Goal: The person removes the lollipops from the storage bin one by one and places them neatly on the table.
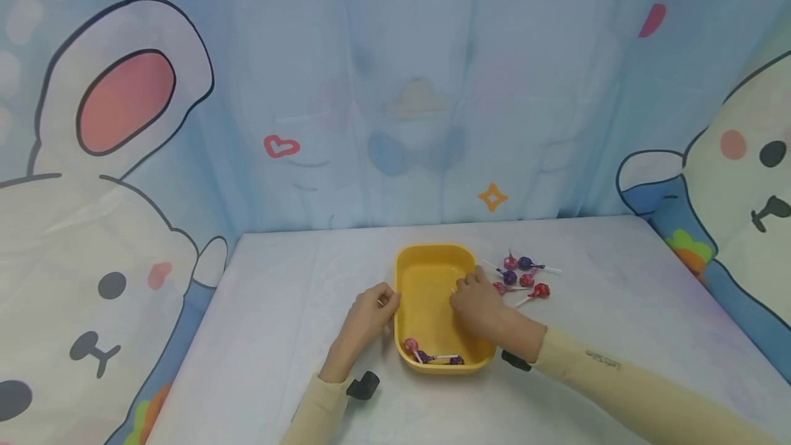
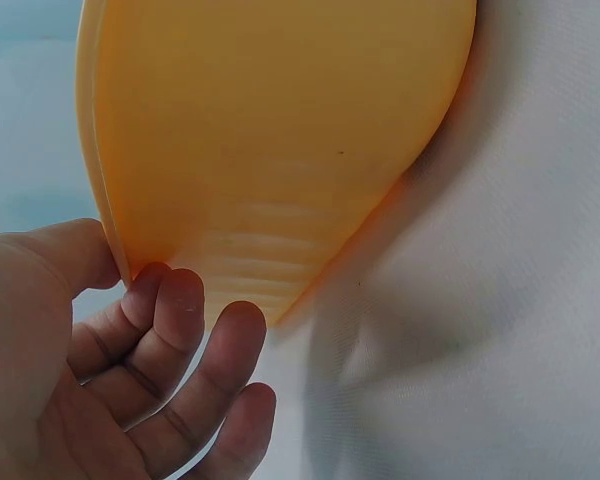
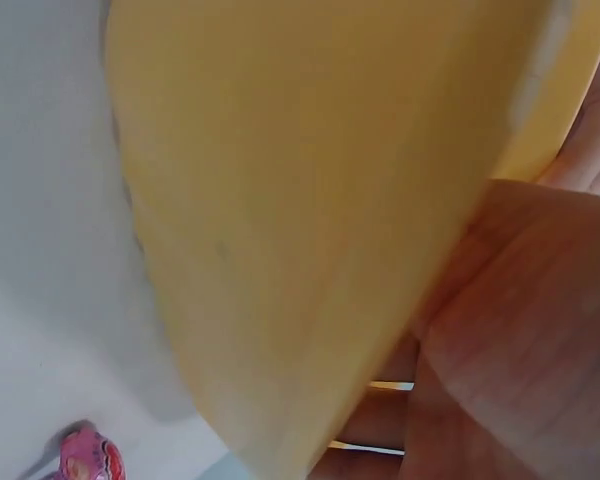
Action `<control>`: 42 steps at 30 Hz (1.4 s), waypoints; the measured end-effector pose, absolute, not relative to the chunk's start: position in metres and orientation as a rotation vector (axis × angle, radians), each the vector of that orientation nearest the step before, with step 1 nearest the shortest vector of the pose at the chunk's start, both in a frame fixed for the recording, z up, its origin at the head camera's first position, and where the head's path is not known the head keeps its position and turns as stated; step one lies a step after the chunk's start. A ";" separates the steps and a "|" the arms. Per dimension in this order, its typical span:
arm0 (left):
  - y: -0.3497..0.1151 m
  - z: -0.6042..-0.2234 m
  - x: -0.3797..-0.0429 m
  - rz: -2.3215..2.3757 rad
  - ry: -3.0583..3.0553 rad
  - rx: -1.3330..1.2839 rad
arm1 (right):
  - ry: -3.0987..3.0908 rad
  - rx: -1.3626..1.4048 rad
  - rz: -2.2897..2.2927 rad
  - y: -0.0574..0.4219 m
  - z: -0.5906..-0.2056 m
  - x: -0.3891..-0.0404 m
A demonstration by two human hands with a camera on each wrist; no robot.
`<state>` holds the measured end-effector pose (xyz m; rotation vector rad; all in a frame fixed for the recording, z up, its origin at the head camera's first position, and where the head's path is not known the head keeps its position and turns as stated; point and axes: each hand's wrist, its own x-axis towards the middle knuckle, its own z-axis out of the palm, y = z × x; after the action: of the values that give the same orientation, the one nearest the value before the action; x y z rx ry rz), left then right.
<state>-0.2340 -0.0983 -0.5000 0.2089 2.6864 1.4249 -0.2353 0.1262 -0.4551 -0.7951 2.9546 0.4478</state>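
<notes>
A yellow plastic tray (image 1: 432,294) stands on the table, two or three lollipops (image 1: 423,354) lying at its near end. My left hand (image 1: 369,311) pinches the tray's left rim; in the left wrist view the thumb is at the rim and the fingertips (image 2: 242,325) lie against the outer wall. Across the right rim reaches my right hand (image 1: 482,304), its fingers bent down inside the tray. A short white stick end (image 1: 454,290) shows at those fingertips, apparently a lollipop's; its candy is hidden. In the right wrist view the tray wall covers most of the fingers.
Several wrapped lollipops, red, pink and purple, lie loose right of the tray, among them a red one (image 1: 541,290) and a purple one (image 1: 525,264). A white cloth (image 1: 296,294) covers the table. A printed curtain (image 1: 408,88) hangs behind it.
</notes>
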 end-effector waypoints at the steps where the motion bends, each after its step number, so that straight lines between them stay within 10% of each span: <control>1: -0.098 -0.500 -0.234 1.422 2.690 0.209 | 2.946 -0.790 0.469 0.125 -0.455 -0.234; 42: -0.098 -0.502 -0.235 1.408 2.699 0.209 | 3.028 -0.947 0.275 0.125 -0.453 -0.233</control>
<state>-0.2351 -0.0980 -0.5019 0.2094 2.6990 1.4085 -0.2329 0.1253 -0.4528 -0.9474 3.0277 0.2750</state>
